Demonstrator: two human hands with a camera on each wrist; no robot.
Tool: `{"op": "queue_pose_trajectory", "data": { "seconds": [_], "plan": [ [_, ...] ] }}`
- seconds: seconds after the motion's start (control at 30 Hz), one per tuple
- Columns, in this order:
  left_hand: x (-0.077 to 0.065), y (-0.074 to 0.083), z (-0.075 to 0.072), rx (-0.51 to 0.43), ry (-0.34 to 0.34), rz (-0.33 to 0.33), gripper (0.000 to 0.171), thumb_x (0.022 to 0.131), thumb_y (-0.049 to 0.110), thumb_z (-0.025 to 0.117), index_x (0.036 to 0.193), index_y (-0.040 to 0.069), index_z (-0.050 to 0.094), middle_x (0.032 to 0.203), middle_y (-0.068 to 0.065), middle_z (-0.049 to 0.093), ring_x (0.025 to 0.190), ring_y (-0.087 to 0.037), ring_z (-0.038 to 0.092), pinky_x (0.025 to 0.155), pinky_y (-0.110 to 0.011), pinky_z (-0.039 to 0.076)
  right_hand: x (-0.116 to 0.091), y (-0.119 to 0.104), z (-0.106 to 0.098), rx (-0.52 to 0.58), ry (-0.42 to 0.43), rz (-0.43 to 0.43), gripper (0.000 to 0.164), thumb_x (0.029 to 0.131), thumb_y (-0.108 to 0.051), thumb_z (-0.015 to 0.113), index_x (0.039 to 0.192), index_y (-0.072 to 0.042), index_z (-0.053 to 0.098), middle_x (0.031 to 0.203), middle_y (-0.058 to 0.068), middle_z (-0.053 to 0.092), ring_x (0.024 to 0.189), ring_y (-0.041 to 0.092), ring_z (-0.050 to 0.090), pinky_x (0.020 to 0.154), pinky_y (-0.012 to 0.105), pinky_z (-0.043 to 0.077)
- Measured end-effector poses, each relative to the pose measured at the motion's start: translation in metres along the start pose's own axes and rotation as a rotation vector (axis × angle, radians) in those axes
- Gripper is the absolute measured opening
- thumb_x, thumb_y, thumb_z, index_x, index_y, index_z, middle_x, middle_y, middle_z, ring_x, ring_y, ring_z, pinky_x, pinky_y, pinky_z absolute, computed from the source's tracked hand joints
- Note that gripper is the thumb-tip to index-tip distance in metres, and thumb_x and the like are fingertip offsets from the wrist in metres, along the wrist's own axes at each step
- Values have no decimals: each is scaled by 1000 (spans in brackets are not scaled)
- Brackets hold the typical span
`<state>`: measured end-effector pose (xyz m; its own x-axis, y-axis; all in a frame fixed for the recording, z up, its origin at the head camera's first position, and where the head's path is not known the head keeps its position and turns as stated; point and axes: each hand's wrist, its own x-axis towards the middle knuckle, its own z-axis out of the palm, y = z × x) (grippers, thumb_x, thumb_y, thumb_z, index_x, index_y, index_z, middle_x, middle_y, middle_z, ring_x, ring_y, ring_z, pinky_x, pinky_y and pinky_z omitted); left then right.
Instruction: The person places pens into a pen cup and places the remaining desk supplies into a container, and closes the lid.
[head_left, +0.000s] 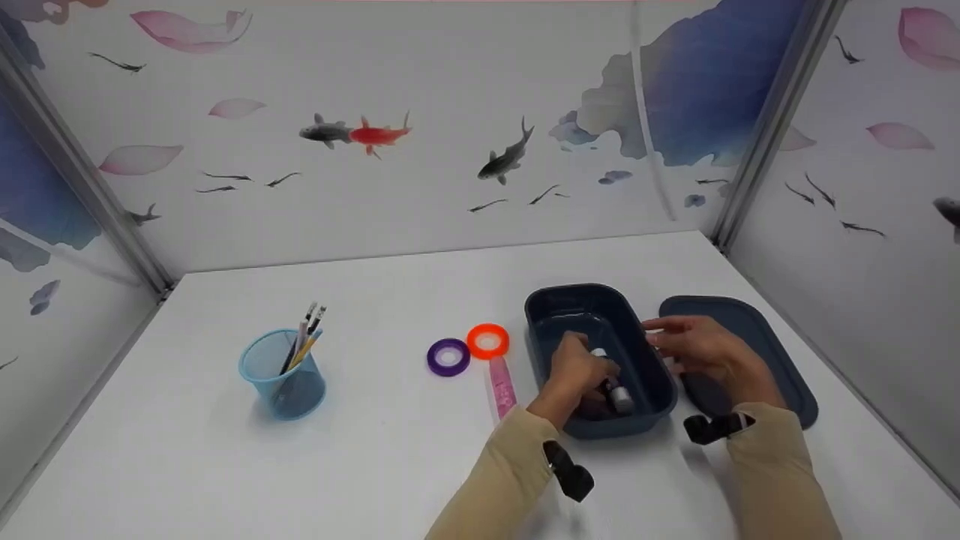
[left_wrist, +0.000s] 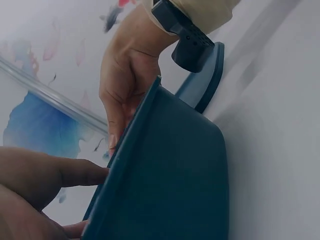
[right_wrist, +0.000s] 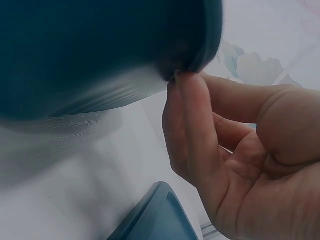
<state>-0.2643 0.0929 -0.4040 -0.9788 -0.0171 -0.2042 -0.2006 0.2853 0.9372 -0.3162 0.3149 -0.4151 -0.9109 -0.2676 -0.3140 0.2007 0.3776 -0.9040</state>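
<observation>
A dark blue rectangular box (head_left: 547, 420) stands uncovered on the table. My left hand (head_left: 577, 371) reaches down inside it, fingers curled over a small tube with white ends (head_left: 621, 399), which looks like a glue stick. In the left wrist view the box wall (left_wrist: 175, 165) hides the tube and the fingertips. At the box's right rim, my right hand (head_left: 705, 349) pinches the edge with its thumb and fingers. The right wrist view shows its fingers (right_wrist: 195, 115) against the underside of the rim.
The box's blue lid (head_left: 784, 375) lies flat to the right, partly beneath the right hand. Left of the box are an orange tape roll (head_left: 501, 331), a purple tape roll (head_left: 435, 367) and a pink tube-shaped item (head_left: 501, 386). A light blue mesh cup (head_left: 304, 401) holds several pencils at left.
</observation>
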Motion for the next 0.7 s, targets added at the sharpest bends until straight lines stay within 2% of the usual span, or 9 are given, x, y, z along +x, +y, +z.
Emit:
{"op": "queue_pose_trajectory", "data": {
  "seconds": [0.1,0.2,0.33,0.5,0.7],
  "plan": [
    [-3,4,-2,27,15,39,58,74,0,81,127,1,57,118,-18,66,88,-21,67,69,-33,62,1,-1,0,-11,1,4,62,97,-30,66,149,-4,44,110,-4,69,99,13,67,78,29,58],
    [-7,10,-4,-12,1,26,55,77,0,81,127,3,58,119,-18,66,82,-23,69,63,-35,62,1,0,0,-3,-6,16,62,98,-30,65,150,-4,43,109,-4,69,99,13,67,80,30,58],
    [-12,16,-9,-41,-43,21,52,81,3,79,128,6,59,119,-16,64,82,-24,70,64,-37,63,2,1,-1,3,-9,22,64,98,-30,65,151,-4,41,109,-4,70,99,13,67,79,30,58],
    [-19,16,-22,21,-73,106,49,82,6,79,127,9,60,118,-13,63,76,-18,67,68,-32,63,3,1,-1,-4,4,23,63,99,-29,64,152,-5,40,110,-3,70,98,12,67,77,29,59],
    [-25,13,-43,8,-80,131,47,87,9,76,131,10,58,127,-14,62,84,-18,68,77,-32,63,3,1,0,-17,9,21,63,98,-30,65,152,-5,41,111,-2,70,98,11,67,77,29,59]
  ]
}}
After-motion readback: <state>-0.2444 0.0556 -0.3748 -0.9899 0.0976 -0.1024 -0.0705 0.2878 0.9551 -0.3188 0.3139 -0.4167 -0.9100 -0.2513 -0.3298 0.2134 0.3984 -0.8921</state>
